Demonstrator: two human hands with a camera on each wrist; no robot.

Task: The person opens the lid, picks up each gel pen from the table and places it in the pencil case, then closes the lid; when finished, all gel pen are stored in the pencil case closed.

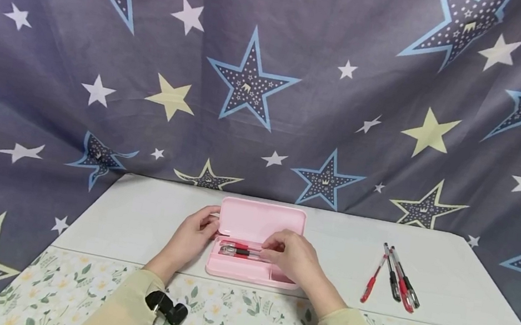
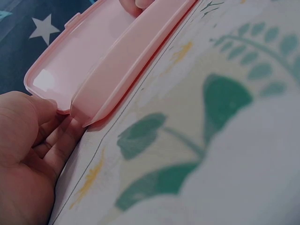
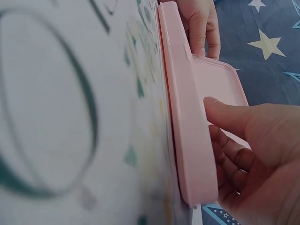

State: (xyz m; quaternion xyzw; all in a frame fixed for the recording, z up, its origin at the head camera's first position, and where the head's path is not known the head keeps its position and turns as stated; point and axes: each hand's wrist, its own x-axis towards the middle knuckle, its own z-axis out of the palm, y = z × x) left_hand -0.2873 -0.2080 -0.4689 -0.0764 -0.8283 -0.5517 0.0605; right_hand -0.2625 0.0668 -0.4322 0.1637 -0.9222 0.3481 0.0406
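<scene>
A pink pencil case stands open on the table, its lid tipped up at the back. Inside lie several capped pens, red and black, side by side in the long compartment. My left hand holds the case's left end; in the left wrist view the thumb is at the lid's corner by the hinge, fingers behind it. My right hand reaches into the case from the right, its fingertips at the pens' right ends. The case wall hides those fingertips in the right wrist view, so any grip on a pen cannot be made out.
To the right, a loose group of red pens and black pens lies on the white tabletop. A floral cloth covers the near part. Behind the table hangs a star-patterned curtain.
</scene>
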